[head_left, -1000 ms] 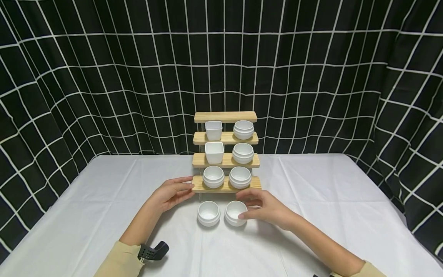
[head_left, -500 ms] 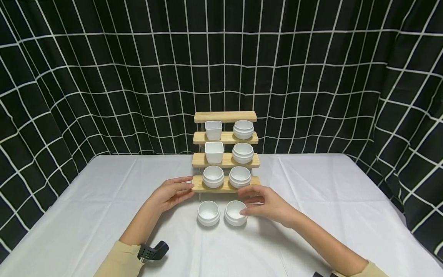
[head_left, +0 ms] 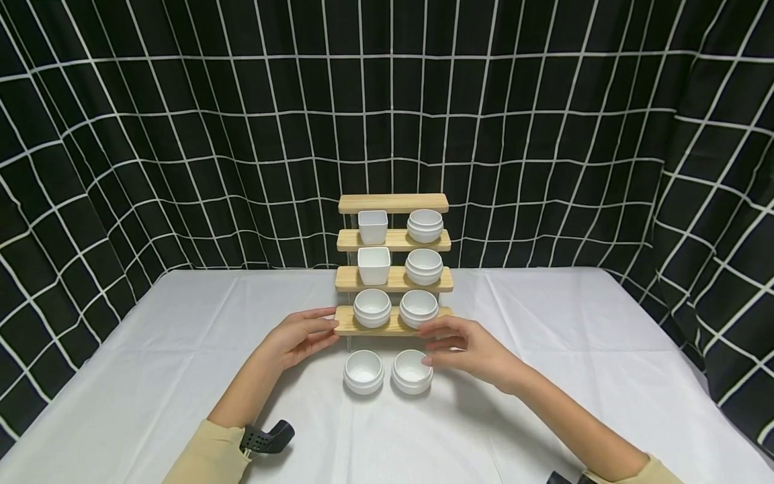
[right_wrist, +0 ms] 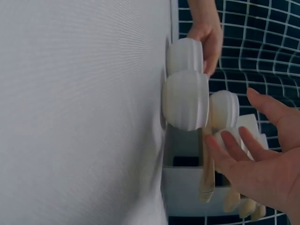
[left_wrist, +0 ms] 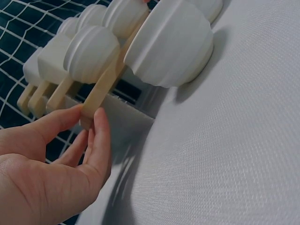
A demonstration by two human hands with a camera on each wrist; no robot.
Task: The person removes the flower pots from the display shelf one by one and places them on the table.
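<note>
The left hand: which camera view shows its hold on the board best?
The left wrist view: close up, it shows the left hand gripping the end of the lowest board with its fingertips. The head view shows the hand smaller, fingers at that end; in the right wrist view, a bowl hides part of it.

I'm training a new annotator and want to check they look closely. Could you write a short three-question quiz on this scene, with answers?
1. Multiple choice: what does the left hand pinch?
A) the black curtain
B) an end of the lowest shelf
C) a wrist strap

2. True or false: the two front bowls on the white tablecloth are both round.

3. Count: how many square bowls stand on the tiered rack?

Key:
1. B
2. True
3. Two
</note>
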